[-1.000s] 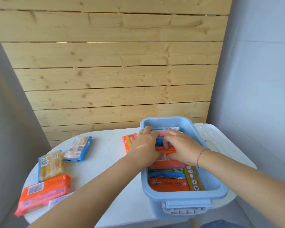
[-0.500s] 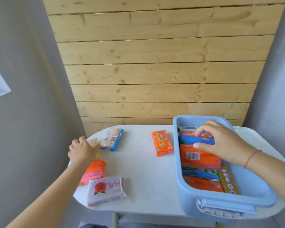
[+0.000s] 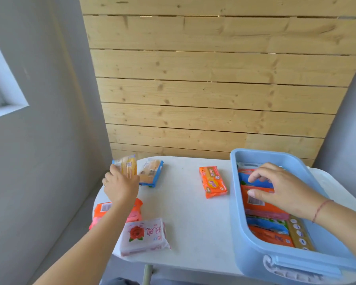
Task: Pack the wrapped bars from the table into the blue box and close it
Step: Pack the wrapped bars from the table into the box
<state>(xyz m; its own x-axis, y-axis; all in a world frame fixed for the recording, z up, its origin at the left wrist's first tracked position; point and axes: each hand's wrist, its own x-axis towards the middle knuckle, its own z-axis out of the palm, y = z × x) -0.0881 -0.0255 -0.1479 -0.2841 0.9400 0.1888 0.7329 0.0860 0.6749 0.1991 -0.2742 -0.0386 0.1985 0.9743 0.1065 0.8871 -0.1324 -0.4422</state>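
Observation:
My left hand grips a yellow wrapped bar and holds it lifted above the table's far left corner. My right hand rests inside the open blue box, fingers spread on the orange and blue bars packed there. On the white table lie a blue-edged tan bar, an orange bar, an orange-pink pack partly under my left arm, and a white pack with a red rose.
A wooden slat wall stands right behind the table. A grey wall with a window frame is on the left. The box's white latch faces me at the table's near right edge.
My left hand left the box, reached across to the table's far left and picked up the yellow bar. My right hand stayed in the box. My view turned left.

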